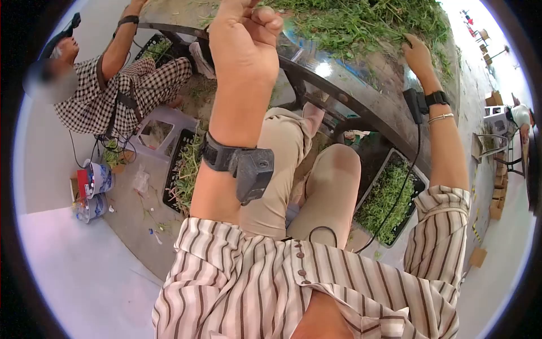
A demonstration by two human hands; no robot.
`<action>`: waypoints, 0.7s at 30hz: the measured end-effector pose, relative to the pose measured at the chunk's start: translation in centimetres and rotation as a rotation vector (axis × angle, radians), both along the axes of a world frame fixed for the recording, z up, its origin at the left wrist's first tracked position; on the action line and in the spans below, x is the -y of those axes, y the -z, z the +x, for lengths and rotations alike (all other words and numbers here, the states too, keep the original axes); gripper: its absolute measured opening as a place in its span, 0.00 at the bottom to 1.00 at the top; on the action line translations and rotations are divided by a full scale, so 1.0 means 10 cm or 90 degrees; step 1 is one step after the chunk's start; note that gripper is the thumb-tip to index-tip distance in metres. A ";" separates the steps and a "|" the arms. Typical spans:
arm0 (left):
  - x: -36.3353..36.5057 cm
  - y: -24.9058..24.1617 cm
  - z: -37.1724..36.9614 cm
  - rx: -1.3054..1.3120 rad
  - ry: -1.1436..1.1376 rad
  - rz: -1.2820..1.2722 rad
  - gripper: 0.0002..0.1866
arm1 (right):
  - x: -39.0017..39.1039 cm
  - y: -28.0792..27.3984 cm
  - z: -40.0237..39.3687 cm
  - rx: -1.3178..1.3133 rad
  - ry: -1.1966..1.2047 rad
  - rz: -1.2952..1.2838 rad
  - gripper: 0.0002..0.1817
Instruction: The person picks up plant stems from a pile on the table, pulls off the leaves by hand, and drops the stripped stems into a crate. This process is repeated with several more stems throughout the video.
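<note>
My left hand (244, 35) is raised close to the camera, its fingers curled into a fist; nothing shows in it. A black device (248, 166) is strapped to that wrist. My right hand (419, 55) reaches out to a heap of cut green plants (361, 22) on a shiny metal table (361, 85). Its fingers rest on the edge of the heap, and their tips are partly hidden among the stems. That wrist carries a black band with a cable (415, 104) running down. My knees in beige trousers (316, 181) are under the table edge.
Another person in a checked shirt (121, 85) sits at the upper left with an arm up at the table. Black crates of greens stand on the floor to the left (183, 169) and right (389, 203). A pale stool (158, 133) and small tubs (93, 189) lie left.
</note>
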State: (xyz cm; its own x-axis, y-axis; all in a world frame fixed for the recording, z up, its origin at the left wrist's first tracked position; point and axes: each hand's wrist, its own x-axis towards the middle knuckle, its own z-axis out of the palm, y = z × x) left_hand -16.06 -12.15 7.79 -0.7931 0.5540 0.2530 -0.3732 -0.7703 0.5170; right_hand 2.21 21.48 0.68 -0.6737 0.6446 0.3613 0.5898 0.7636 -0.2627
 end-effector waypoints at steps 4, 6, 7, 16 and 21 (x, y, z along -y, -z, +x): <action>-0.26 0.12 0.46 0.044 0.067 0.004 0.08 | -0.07 0.02 0.33 0.014 -0.005 0.106 0.19; -0.45 0.24 0.71 0.079 0.130 -0.054 0.11 | 0.04 0.07 0.49 -0.021 0.004 0.108 0.19; -0.54 0.31 0.82 0.084 0.158 -0.074 0.12 | 0.18 -0.03 0.56 -0.021 0.029 0.058 0.18; -1.28 0.39 1.28 0.069 0.301 -0.129 0.11 | 0.71 -0.25 1.22 -0.075 0.036 -0.012 0.11; -1.41 0.51 1.22 0.109 0.303 -0.152 0.12 | 0.79 -0.06 1.53 -0.068 0.048 0.043 0.13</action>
